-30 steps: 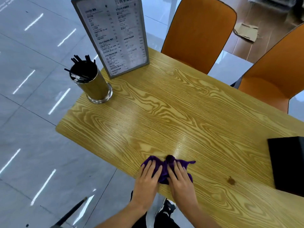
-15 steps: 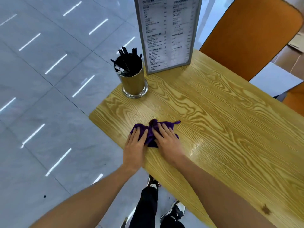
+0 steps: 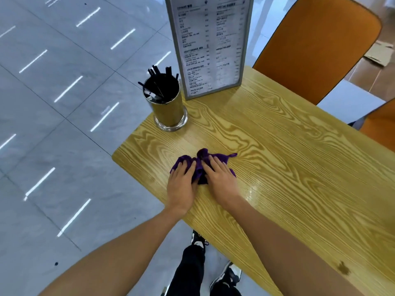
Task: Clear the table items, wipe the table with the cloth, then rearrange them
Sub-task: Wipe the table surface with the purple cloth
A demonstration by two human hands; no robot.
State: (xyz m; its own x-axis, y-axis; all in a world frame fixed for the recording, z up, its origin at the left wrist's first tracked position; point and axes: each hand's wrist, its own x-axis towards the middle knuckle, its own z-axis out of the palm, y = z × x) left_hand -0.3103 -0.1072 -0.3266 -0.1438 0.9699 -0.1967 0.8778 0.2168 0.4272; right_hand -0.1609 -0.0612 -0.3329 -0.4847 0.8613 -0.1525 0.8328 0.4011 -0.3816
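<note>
Two hands are pressing one purple cloth [image 3: 201, 167] flat on the wooden counter [image 3: 299, 167], near its left corner. The left hand [image 3: 181, 184] is lying with its fingers [image 3: 185, 165] straight and only slightly spread on the cloth's left part; the right hand [image 3: 220, 178] is lying just beside it, its fingers [image 3: 213, 162] likewise straight and slightly spread on the right part. Neither hand is pinching or curling round the fabric, which is bunching up between them and trailing one thin corner out to the right of the right fingers.

Beyond the fingertips and a little left, one shiny metal cup [image 3: 170, 110] is standing upright at the counter's far left edge, holding a bundle of black straws [image 3: 160, 82], too tangled to count. Just right of the cup, one grey-framed menu stand [image 3: 208, 43] is standing upright; its headings are reading "FRUIT DRINKS", "COLD DRINKS", "WHITE TEA" and "GREEN TEA", while the smaller lines are too blurred to read.

Farther out to the right, two orange chairs are showing, one large [image 3: 316, 48] behind the counter and one [image 3: 380, 127] cut off at the right edge. One dark knot mark [image 3: 343, 270] is sitting in the wood beside the right forearm. Below the counter's near edge, two dark-and-white shoes [image 3: 226, 276] are standing on the grey tiled floor [image 3: 53, 124].
</note>
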